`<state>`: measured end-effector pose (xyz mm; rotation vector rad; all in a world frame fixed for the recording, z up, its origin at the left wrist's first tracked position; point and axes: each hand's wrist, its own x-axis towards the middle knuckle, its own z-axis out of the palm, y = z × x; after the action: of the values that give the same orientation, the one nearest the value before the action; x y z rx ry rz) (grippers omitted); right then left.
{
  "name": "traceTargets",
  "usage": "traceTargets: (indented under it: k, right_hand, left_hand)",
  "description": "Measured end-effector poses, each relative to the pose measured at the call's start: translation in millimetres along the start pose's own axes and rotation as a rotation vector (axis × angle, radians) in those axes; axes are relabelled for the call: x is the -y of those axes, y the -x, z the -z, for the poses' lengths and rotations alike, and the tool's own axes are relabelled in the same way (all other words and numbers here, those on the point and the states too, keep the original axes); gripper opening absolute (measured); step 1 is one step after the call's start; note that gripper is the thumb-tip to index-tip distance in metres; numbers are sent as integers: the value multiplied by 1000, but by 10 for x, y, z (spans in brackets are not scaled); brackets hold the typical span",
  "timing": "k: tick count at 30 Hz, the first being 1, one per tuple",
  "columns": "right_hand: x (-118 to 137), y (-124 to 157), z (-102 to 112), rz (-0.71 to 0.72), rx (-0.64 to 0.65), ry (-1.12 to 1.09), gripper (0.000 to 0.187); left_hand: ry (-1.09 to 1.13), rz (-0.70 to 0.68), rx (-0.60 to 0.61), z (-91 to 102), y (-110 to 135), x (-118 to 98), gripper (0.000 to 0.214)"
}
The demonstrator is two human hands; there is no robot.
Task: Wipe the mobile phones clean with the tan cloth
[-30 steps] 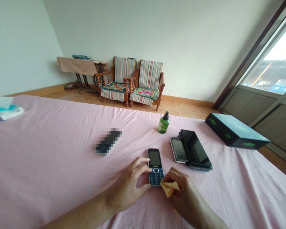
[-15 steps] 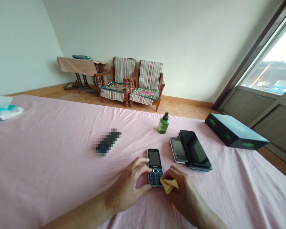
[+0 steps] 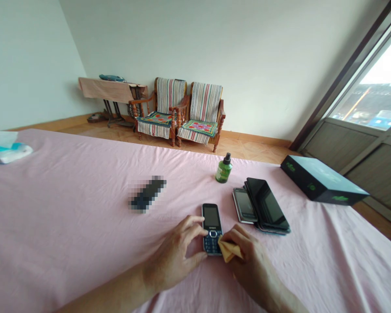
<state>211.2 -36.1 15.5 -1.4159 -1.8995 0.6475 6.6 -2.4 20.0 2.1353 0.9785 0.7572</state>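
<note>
A dark blue keypad phone (image 3: 211, 217) lies face up on the pink sheet, its screen end pointing away from me. My left hand (image 3: 179, 248) holds it steady, fingertips along its left edge and thumb at the lower left corner. Pinched in my right hand (image 3: 247, 250) is a folded yellow cloth (image 3: 228, 251), which touches the right side of the keypad. The cloth hides part of the keys there. To the right of the phone lie a small silver-edged phone (image 3: 245, 205) and a stack of larger black devices (image 3: 267, 204).
A green spray bottle (image 3: 223, 170) stands beyond the keypad phone. At left lies a pixelated dark object (image 3: 148, 194). A black box (image 3: 322, 180) sits at the far right and a tissue pack (image 3: 8, 152) at the far left. Two wooden chairs (image 3: 200, 115) stand past the edge.
My right hand has shifted the yellow cloth slightly up along the keypad's right side. My left hand and the keypad phone have stayed in place.
</note>
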Motion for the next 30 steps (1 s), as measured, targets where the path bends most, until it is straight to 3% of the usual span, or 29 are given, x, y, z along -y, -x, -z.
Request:
traceTargets:
  k: [11, 19, 26, 30]
  right_hand:
    - [-17, -1, -11, -28, -7, -13, 23]
    - [121, 25, 36, 7, 104, -26, 24]
    - [-16, -1, -5, -46, 15, 16, 24]
    - [63, 22, 17, -8, 94, 11, 23]
  left_hand:
    - [-27, 5, 3, -4, 11, 14, 41]
    - [-26, -11, 17, 0, 2, 22, 38]
    - [-38, 9, 23, -3, -2, 17, 41]
    - [-31, 6, 18, -1, 7, 22, 39]
